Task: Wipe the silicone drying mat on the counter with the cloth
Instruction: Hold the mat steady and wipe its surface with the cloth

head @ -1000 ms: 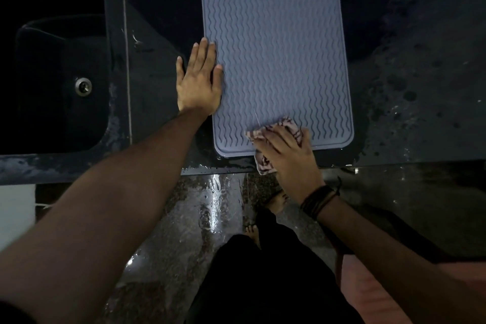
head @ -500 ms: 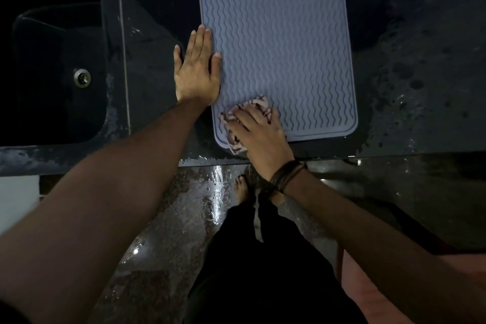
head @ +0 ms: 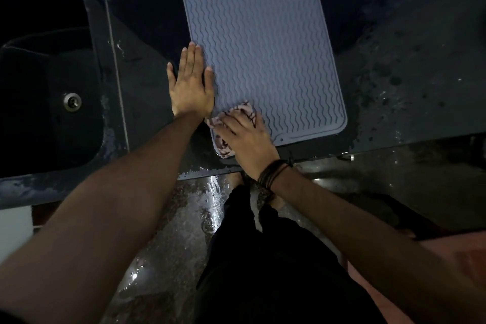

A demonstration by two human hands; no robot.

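Silicone drying mat (head: 265,55) lies on the dark counter (head: 410,66), left hand (head: 190,84) pressing its left edge with flat fingers, right hand (head: 244,137) pressing the cloth (head: 244,109) on the near-left corner, so most wiping apparently remains.

Cloth (head: 243,113) mostly hidden under right hand (head: 246,139); mat (head: 263,47) near-left corner covered.

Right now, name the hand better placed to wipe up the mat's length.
Right hand: it presses the cloth on the silicone drying mat. Left hand lies flat, pinning the mat's edge.
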